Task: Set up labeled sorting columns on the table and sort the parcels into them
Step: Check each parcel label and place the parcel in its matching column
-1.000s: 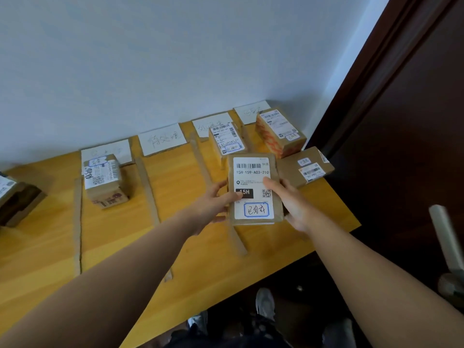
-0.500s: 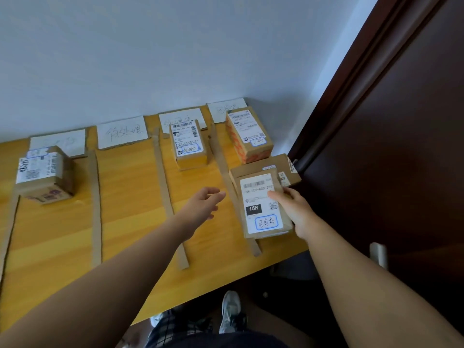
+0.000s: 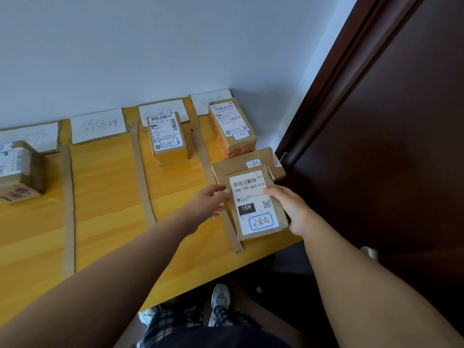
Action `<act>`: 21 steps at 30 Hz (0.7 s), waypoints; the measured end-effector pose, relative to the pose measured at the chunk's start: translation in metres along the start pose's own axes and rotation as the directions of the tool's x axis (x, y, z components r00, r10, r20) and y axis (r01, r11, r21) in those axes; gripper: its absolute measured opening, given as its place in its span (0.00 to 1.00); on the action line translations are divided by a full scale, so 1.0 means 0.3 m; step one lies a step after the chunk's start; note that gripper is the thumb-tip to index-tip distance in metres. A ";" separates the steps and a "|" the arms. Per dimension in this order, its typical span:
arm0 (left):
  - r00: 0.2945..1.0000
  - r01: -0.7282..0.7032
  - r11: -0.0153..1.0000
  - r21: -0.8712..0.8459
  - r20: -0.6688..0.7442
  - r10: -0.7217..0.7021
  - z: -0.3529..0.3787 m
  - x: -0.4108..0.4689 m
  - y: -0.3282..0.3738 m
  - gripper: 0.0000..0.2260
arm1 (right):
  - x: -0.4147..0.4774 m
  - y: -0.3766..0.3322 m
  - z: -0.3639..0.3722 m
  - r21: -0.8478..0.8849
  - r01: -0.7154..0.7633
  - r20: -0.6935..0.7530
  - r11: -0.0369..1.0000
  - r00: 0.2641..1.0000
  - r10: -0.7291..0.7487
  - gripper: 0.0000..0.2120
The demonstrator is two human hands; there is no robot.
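Note:
A flat brown parcel [image 3: 256,204] with a white shipping label marked 15H lies in the rightmost column near the table's front edge, partly over another flat parcel [image 3: 241,163]. My right hand [image 3: 288,208] grips its right side. My left hand [image 3: 209,203] touches its left edge with fingers spread. Behind them stands an orange-patterned parcel [image 3: 232,128]. One parcel [image 3: 167,138] sits in the third column and another [image 3: 17,172] at far left. White handwritten label cards [image 3: 98,125] line the wall.
Cardboard strips [image 3: 140,172] divide the yellow wooden table [image 3: 105,197] into columns. A dark brown door [image 3: 389,146] stands close on the right. My legs and shoes show below the table's front edge.
The parcel went from held up in both hands down into the rightmost column. My left hand let go, then came back to its left edge. The view shifted right.

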State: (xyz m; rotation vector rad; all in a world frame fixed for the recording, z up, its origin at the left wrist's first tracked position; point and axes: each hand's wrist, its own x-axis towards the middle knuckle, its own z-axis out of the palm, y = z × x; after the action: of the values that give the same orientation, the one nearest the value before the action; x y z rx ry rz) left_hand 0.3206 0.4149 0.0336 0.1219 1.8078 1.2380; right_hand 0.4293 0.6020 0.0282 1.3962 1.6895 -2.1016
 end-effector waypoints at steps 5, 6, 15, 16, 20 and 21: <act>0.996 0.047 0.998 -0.043 0.081 -0.043 0.088 0.022 0.004 0.18 | -0.004 0.020 -0.073 -0.063 -0.028 -0.068 0.998 0.997 0.024 0.09; 0.994 0.054 0.998 -0.036 0.092 -0.051 0.108 0.024 0.005 0.17 | -0.002 0.026 -0.086 -0.085 -0.022 -0.080 0.996 0.997 0.015 0.09; 0.998 0.058 0.996 0.070 0.027 -0.060 0.124 0.031 -0.001 0.17 | 0.040 0.031 -0.124 -0.240 0.050 -0.057 0.969 0.996 -0.066 0.10; 0.999 0.051 0.997 0.060 0.004 -0.052 0.112 0.031 -0.001 0.17 | 0.043 0.025 -0.123 -0.238 0.049 -0.058 0.970 0.996 -0.064 0.10; 0.998 0.038 0.999 0.020 -0.054 -0.037 0.077 0.032 0.006 0.16 | 0.051 0.019 -0.110 -0.226 0.017 -0.104 0.974 0.994 -0.042 0.12; 0.998 0.029 0.999 0.018 -0.060 -0.028 0.073 0.033 0.009 0.15 | 0.052 0.019 -0.108 -0.232 0.012 -0.122 0.973 0.992 -0.041 0.13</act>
State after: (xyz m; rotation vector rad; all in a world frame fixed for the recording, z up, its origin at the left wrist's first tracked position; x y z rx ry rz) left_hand 0.3294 0.4366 0.0279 0.0700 1.8672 1.2160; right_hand 0.4424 0.6331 0.0144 1.4673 1.9374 -1.7921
